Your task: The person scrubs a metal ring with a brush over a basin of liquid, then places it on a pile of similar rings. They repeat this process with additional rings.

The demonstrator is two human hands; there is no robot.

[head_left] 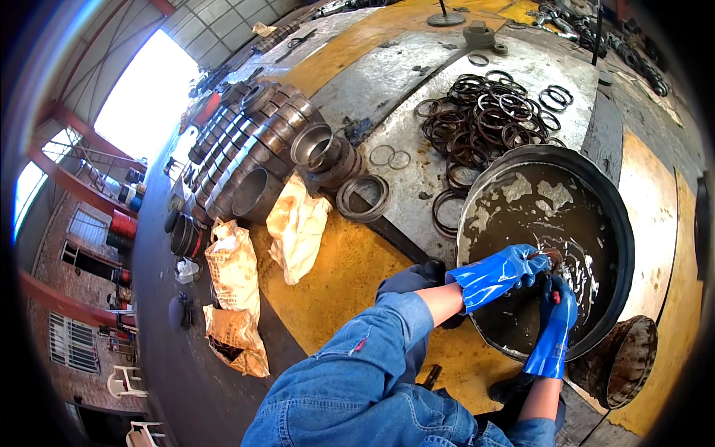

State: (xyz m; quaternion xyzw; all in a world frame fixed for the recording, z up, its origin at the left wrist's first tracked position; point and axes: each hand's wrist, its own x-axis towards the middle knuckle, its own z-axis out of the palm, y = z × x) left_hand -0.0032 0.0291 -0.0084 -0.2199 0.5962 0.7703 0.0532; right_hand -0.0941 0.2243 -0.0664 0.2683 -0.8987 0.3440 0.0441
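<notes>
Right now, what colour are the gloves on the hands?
Bright blue on both the left hand and the right hand, clearest in the head view.

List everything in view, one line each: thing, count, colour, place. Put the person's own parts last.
Basin: one, black, right of centre, holding murky brown liquid.
Loose rings: a heap, too many to count, rusty dark, above the basin.
Metal sleeves: several rows, grey-brown, upper left.
Sacks: three, tan, centre left.
Small ring: one, rusty, held over the liquid.
Round tub: one, dirty brown, lower right.
Left hand: blue glove, on the small ring.
Right hand: blue glove, beside it.
</notes>
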